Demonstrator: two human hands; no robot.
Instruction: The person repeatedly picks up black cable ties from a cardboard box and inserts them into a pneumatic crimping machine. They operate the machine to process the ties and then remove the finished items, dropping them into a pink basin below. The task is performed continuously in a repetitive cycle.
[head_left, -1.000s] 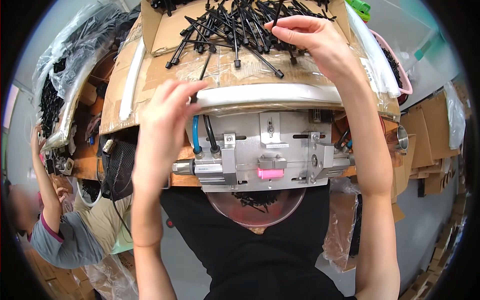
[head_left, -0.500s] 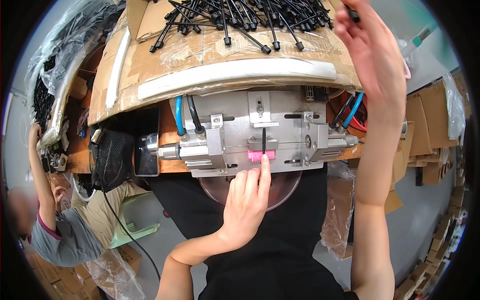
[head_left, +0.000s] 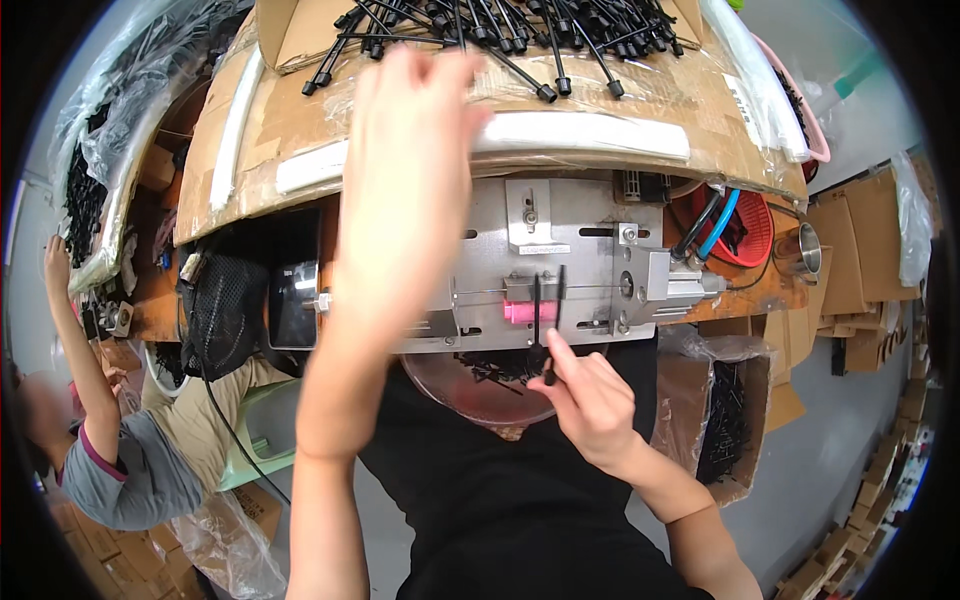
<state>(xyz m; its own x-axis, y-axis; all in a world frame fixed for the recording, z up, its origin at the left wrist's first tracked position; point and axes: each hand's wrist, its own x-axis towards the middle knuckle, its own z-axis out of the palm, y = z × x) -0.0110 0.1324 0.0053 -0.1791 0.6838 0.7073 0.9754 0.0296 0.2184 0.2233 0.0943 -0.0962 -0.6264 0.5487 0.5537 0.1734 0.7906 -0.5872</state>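
My right hand is low in front of the metal fixture, thumb and index finger pinched on a thin black rod. Another slim dark rod stands upright in the picture beside it, across the pink block at the middle of the fixture; a black knob shows at its lower end. Blurred by motion, my left hand is above the cardboard, next to the heap of black rods with knobbed ends. Its fingers look bent, but whether they hold anything is unclear. My left forearm hides the fixture's left side.
A clear round bowl with black pieces sits below the fixture. To the right are a red basket, a metal cup and a box of black parts. At far left a co-worker sits by a plastic-lined bin.
My left hand has left the pink block and swung up to the rod heap. My right hand has come down from the upper right to the fixture, with a black rod in its fingers.
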